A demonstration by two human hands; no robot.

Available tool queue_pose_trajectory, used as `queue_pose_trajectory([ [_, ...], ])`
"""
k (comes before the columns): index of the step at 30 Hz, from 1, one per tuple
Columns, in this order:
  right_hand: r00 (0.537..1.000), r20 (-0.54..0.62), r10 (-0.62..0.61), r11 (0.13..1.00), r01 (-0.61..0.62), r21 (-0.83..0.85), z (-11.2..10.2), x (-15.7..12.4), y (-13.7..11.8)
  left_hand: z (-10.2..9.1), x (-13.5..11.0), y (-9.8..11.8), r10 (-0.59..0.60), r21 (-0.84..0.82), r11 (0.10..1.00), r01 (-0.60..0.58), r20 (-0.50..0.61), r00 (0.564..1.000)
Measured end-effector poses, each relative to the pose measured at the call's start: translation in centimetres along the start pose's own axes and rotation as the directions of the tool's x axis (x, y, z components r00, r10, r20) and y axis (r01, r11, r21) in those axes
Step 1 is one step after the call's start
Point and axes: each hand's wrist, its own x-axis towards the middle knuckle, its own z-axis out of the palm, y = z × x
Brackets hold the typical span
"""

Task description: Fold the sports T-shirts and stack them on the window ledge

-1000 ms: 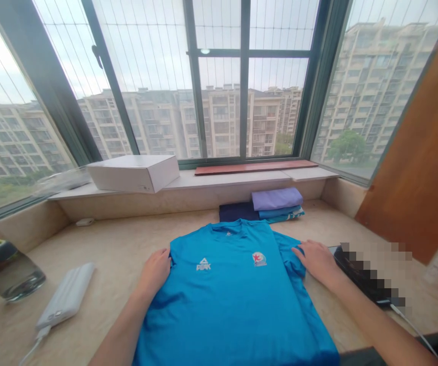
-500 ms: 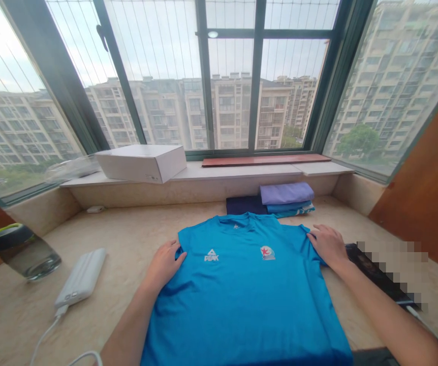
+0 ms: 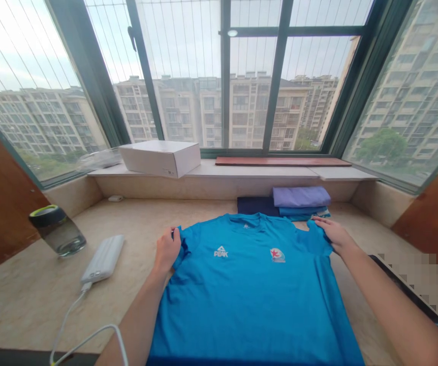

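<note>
A blue T-shirt [image 3: 249,295] lies spread front side up on the stone-like ledge, its collar toward the window. White lettering and a small round emblem show on its chest. My left hand [image 3: 167,249] is closed on the left-hand sleeve, thumb on top. At the other side my right hand [image 3: 333,234] pinches the right-hand sleeve, which is pulled outward and slightly raised. The shirt's bottom hem runs out of view at the lower edge.
Folded clothes [image 3: 301,196] are stacked behind the collar. To the left stand a bottle [image 3: 59,234] and a white power bank [image 3: 103,258] with a cable [image 3: 66,315]. A black-edged device [image 3: 405,290], partly pixelated, lies right. A white box [image 3: 161,157] sits on the sill.
Both hands have gone from resting at the sleeves to gripping them, and the sleeves are drawn outward. The camera view has turned a little left.
</note>
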Motion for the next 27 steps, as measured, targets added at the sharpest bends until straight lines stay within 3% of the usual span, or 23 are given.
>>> queue_pose_trajectory([
  [3, 0.984, 0.148, -0.104, 0.994, 0.100, 0.036, 2.4, -2.0, -2.3, 0.3, 0.5, -0.4, -0.027, -0.073, 0.997, 0.025, -0.020, 0.999],
  [4, 0.950, 0.277, -0.146, 0.989, 0.137, 0.052, 3.3, -2.9, -2.9, 0.4, 0.6, -0.6, -0.029, -0.095, 0.995, 0.027, -0.022, 0.999],
  [6, 0.823, 0.530, -0.203, 0.979, 0.185, 0.088, 4.8, -4.7, -3.6, 0.8, 0.7, -0.7, -0.038, -0.173, 0.984, 0.034, -0.021, 0.999],
  [8, 0.723, 0.646, -0.246, 0.959, 0.280, 0.052, 6.2, -6.1, -3.3, 1.0, 0.7, -0.6, -0.082, -0.326, 0.942, 0.080, 0.009, 0.997],
  [9, 0.697, 0.669, -0.259, 0.934, 0.358, -0.012, 6.8, -6.7, -2.7, 1.1, 0.6, -0.4, -0.115, -0.419, 0.900, 0.123, 0.044, 0.992],
  [11, 0.666, 0.700, -0.257, 0.826, 0.528, -0.199, 7.7, -7.6, -0.9, 1.0, 0.4, 0.1, -0.175, -0.571, 0.788, 0.230, 0.152, 0.973],
  [14, 0.603, 0.775, -0.190, 0.568, 0.711, -0.414, 8.8, -8.9, 1.8, 0.9, -0.2, 0.9, -0.191, -0.632, 0.690, 0.354, 0.313, 0.930],
  [17, 0.590, 0.797, -0.130, 0.366, 0.775, -0.514, 9.5, -9.9, 3.1, 1.2, -0.8, 1.1, -0.140, -0.616, 0.683, 0.394, 0.418, 0.897],
  [19, 0.603, 0.790, -0.112, 0.302, 0.778, -0.551, 9.7, -10.3, 3.2, 1.5, -0.9, 0.8, -0.111, -0.576, 0.740, 0.347, 0.403, 0.908],
  [23, 0.607, 0.786, -0.119, 0.264, 0.782, -0.564, 9.7, -10.5, 3.0, 1.1, -0.1, -0.4, -0.146, -0.401, 0.891, 0.210, 0.185, 0.972],
  [27, 0.596, 0.793, -0.125, 0.267, 0.790, -0.551, 9.6, -10.2, 3.4, -1.5, 0.7, -1.6, -0.237, -0.297, 0.928, 0.225, -0.005, 0.972],
])
